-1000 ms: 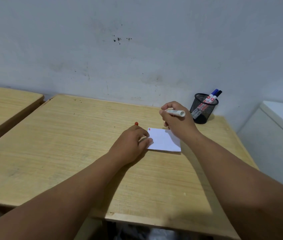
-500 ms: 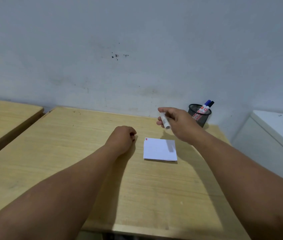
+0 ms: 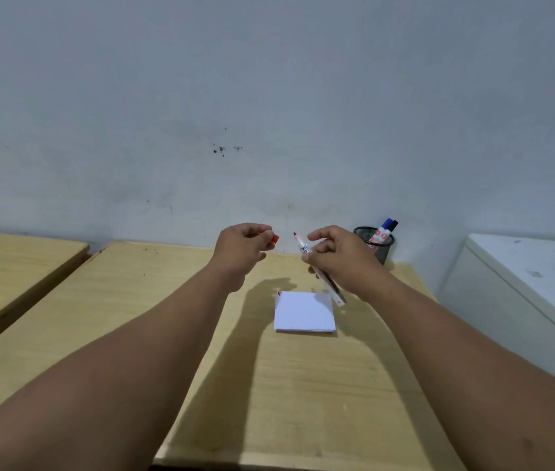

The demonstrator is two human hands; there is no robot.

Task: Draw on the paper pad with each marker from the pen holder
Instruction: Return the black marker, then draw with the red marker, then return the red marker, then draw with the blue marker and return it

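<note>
Both hands are raised above the wooden table [image 3: 289, 385]. My right hand [image 3: 340, 258] grips a white marker [image 3: 303, 248] with its red tip uncapped and pointing up-left. My left hand [image 3: 243, 248] pinches the red cap [image 3: 275, 238] a short gap to the left of that tip. The white paper pad [image 3: 304, 312] lies flat on the table below the hands. A black mesh pen holder [image 3: 376, 244] stands at the back right by the wall, with a blue-capped marker [image 3: 384, 228] and a black-capped marker [image 3: 393, 226] sticking out.
A second wooden table [image 3: 14, 266] sits to the left across a narrow gap. A white cabinet [image 3: 524, 294] stands to the right of the table. The grey wall [image 3: 269, 113] runs right behind the table.
Both hands lifted off the table. The left hand left the pad and picked up the red cap; the right hand turned the marker so its red tip faces the cap.
</note>
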